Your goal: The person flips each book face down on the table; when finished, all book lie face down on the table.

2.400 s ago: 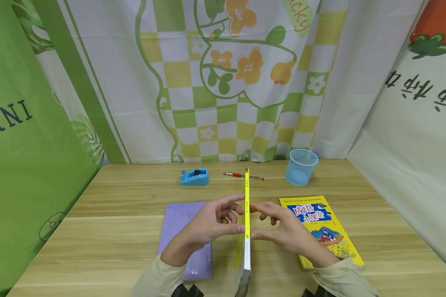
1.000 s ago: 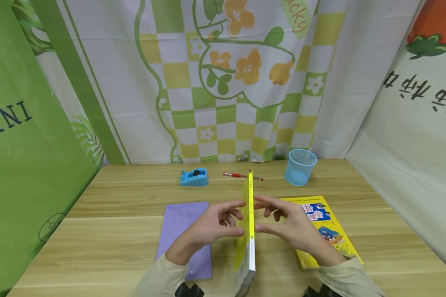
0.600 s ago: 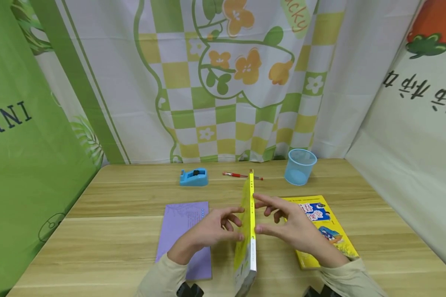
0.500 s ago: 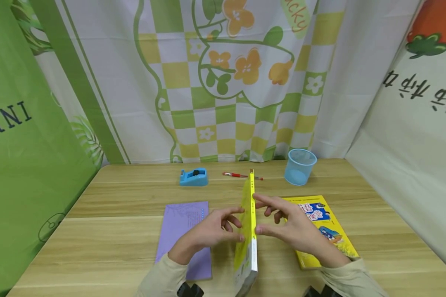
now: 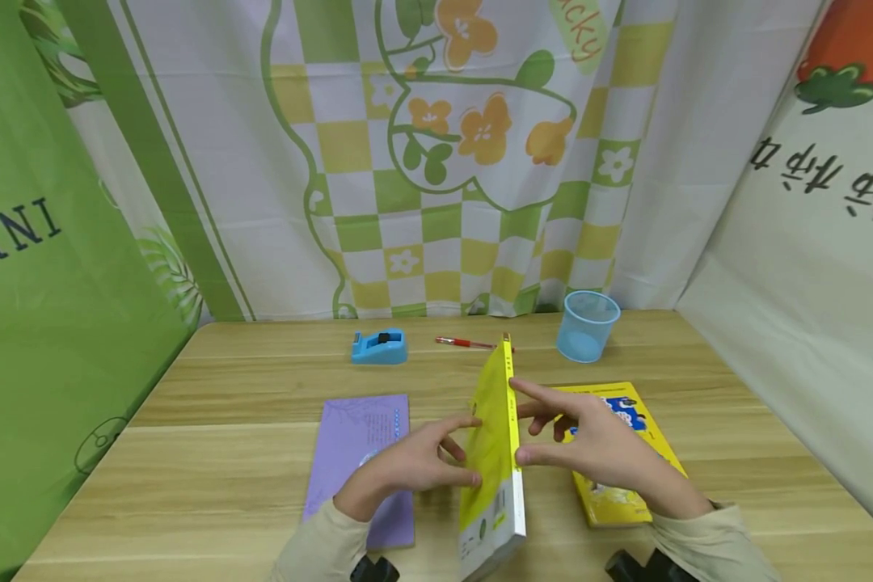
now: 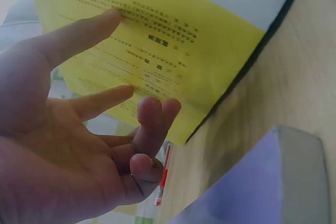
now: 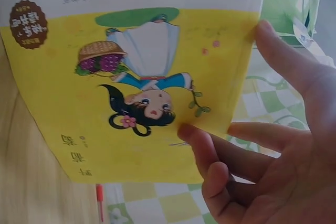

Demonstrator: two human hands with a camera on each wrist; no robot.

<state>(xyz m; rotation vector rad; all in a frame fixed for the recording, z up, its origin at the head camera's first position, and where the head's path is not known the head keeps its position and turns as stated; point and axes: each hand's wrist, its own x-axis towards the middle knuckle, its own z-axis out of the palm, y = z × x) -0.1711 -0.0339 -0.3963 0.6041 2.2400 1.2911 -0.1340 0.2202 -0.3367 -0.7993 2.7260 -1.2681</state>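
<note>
A yellow-and-white book (image 5: 491, 453) stands on edge near the middle of the table, its spine facing up. My left hand (image 5: 418, 462) touches its back cover with thumb and index fingertips, as the left wrist view also shows. On the other side, my right hand (image 5: 600, 440) has its thumb and index finger against the book near the spine, the other fingers loosely bent. The right wrist view shows the front cover (image 7: 142, 93), with a drawn girl and a fruit basket, upside down. Neither hand wraps round the book.
A purple book (image 5: 356, 436) lies left of the hands. Another yellow book (image 5: 614, 505) lies to the right, partly behind my right hand. Farther back are a blue tape dispenser (image 5: 380, 347), a red pen (image 5: 461, 343) and a blue mesh cup (image 5: 588, 327).
The upright book has shifted right and turned, so more of its back cover shows in the head view. My right hand has moved right, covering more of the flat yellow book.
</note>
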